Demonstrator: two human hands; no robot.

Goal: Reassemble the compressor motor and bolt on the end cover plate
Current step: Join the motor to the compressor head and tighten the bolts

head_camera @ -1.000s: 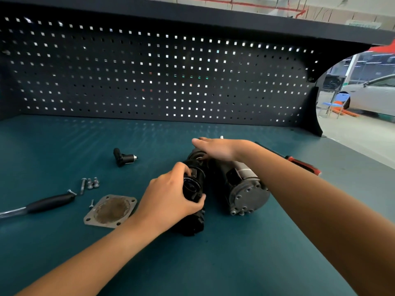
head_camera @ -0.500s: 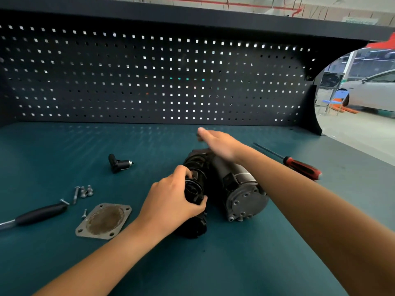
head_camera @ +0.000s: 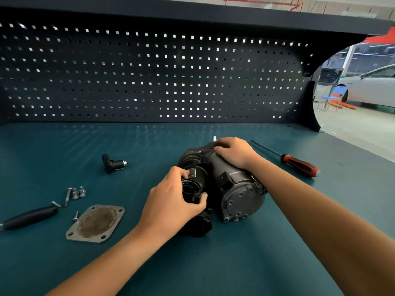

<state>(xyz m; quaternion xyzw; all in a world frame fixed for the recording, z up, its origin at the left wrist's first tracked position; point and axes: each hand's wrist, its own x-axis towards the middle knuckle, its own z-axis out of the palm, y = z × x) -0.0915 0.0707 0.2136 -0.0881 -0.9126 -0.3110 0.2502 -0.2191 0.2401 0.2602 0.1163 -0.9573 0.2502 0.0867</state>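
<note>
Currently, your left hand (head_camera: 171,201) grips the black cylindrical housing (head_camera: 197,176) at its open, ring-shaped near end. The fingers curl over the top and the thumb presses against the lower rim. Your right hand (head_camera: 235,152) holds the far end of the motor body (head_camera: 239,193), with the fingers curled over the dark casting there.

The motor body is a grey metal cylinder with a dull, cast finish. Its round near face carries several small holes and studs. It lies on its side near the middle of the table (head_camera: 235,263), touching the black cylindrical housing on its left. The table top is a smooth teal mat.

The end cover plate (head_camera: 96,223) lies flat on the table, well apart from the assembly and to its left. It is thin grey metal with clipped corners, four corner holes and a rust-brown circular stain. Loose silver bolts (head_camera: 77,192) lie just beyond it, beside a black-handled tool (head_camera: 30,216).

A black elbow fitting (head_camera: 113,164) with a silver tip lies farther back. A screwdriver (head_camera: 299,164) with a red and black handle lies to the right of the motor body. A dark pegboard (head_camera: 149,77) with square holes stands behind the table.
</note>
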